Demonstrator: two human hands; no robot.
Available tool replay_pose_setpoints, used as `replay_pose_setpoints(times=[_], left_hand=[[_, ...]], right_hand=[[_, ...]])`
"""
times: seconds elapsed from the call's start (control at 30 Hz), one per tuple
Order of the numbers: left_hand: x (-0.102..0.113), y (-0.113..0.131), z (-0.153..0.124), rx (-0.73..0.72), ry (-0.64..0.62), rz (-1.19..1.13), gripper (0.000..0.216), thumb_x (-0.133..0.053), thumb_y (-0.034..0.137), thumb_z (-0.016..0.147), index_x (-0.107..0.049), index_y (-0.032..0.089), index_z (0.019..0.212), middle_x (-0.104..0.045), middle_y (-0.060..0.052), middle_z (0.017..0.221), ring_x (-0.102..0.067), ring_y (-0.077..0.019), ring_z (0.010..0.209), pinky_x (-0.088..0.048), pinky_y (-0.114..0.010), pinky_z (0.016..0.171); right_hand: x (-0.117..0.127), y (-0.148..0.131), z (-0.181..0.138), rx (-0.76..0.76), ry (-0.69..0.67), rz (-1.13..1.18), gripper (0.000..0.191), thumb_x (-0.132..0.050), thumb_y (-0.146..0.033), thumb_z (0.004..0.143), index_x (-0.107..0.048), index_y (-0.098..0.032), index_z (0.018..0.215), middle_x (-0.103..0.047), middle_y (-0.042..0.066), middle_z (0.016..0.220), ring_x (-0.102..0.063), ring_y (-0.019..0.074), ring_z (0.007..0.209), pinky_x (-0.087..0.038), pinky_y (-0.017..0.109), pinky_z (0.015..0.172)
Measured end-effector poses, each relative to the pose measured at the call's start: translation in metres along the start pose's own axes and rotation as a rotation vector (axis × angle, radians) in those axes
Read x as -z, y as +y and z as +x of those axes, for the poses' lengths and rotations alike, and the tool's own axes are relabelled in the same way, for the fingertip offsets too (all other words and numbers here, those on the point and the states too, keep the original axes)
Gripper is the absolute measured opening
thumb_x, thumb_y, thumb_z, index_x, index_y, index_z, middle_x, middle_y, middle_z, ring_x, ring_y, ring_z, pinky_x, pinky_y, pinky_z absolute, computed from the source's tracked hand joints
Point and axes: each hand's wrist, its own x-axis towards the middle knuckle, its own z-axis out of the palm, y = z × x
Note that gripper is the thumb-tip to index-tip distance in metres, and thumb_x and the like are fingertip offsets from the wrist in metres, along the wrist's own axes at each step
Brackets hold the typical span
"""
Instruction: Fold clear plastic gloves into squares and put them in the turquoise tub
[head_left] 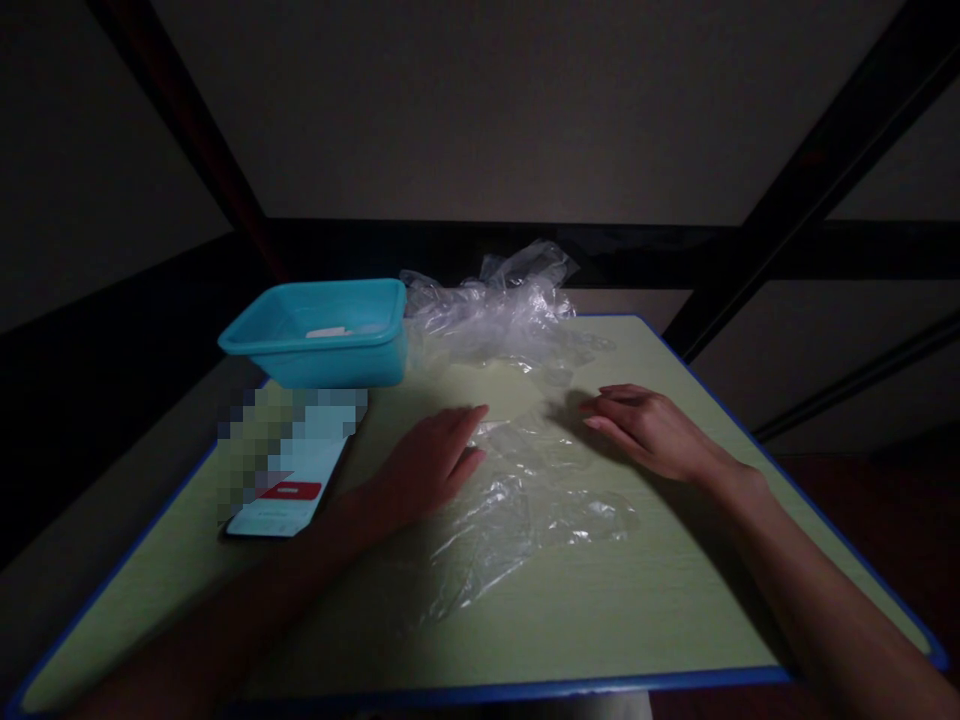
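Observation:
A flat sheet of clear plastic film [525,510] lies spread on the pale green table [660,610]. My left hand [431,465] rests flat on the film's left part, fingers stretched out toward the far side. My right hand [649,430] lies on the table at the film's right edge, fingers extended and pointing left, palm down. Neither hand grips anything. Behind them a crumpled heap of clear plastic bags [502,310] sits at the table's far edge.
A turquoise plastic tub [322,335] stands at the far left with something white inside. A phone [292,470] with a lit screen lies in front of it. The table has a blue rim; dark beams and a wall are behind.

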Motion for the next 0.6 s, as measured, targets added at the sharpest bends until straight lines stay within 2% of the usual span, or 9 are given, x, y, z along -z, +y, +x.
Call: replay_pose_setpoints(times=[0.1,0.2,0.37,0.5,0.6], left_hand=[[0.001,-0.002,0.0,0.042,0.012,-0.021,0.043,-0.044,0.021,0.086,-0.038,0.016,0.128,-0.052,-0.013,0.125,-0.05,-0.0245,0.114,-0.042,-0.042,0.096],[0.002,-0.005,0.001,0.081,-0.03,-0.027,0.045,-0.046,0.02,0.083,-0.037,0.015,0.127,-0.05,-0.014,0.126,-0.048,-0.0248,0.116,-0.041,-0.042,0.097],[0.008,-0.008,0.001,0.167,-0.082,-0.112,0.049,-0.047,0.017,0.079,-0.038,0.014,0.127,-0.05,-0.014,0.124,-0.052,-0.0237,0.109,-0.046,-0.039,0.089],[0.016,-0.012,0.002,0.289,-0.123,-0.209,0.054,-0.049,0.015,0.074,-0.039,0.016,0.127,-0.059,-0.007,0.101,-0.058,-0.0176,0.08,-0.048,-0.032,0.072],[0.021,-0.017,0.003,0.345,-0.158,-0.303,0.054,-0.052,0.019,0.073,-0.042,0.016,0.125,-0.059,-0.002,0.082,-0.057,-0.0163,0.07,-0.046,-0.029,0.065]], right_hand=[[0.001,0.002,-0.003,-0.036,0.007,0.033,0.054,-0.019,-0.043,0.096,-0.065,-0.016,0.086,-0.065,0.008,0.073,-0.061,0.0212,0.071,-0.05,0.037,0.071],[0.0,0.003,-0.004,-0.052,0.02,0.137,0.05,-0.021,-0.043,0.097,-0.063,-0.018,0.086,-0.065,0.007,0.077,-0.061,0.0198,0.075,-0.049,0.035,0.073],[0.0,0.002,-0.003,-0.055,-0.028,0.258,0.054,-0.021,-0.043,0.096,-0.059,-0.018,0.068,-0.059,0.005,0.065,-0.057,0.0166,0.064,-0.046,0.032,0.065],[-0.001,0.002,-0.003,-0.056,-0.026,0.246,0.054,-0.021,-0.043,0.097,-0.06,-0.018,0.068,-0.058,0.004,0.064,-0.055,0.0161,0.062,-0.045,0.032,0.064],[-0.002,0.001,-0.002,-0.048,-0.03,0.218,0.053,-0.022,-0.043,0.097,-0.06,-0.017,0.071,-0.058,0.005,0.065,-0.056,0.0172,0.065,-0.046,0.034,0.067]])
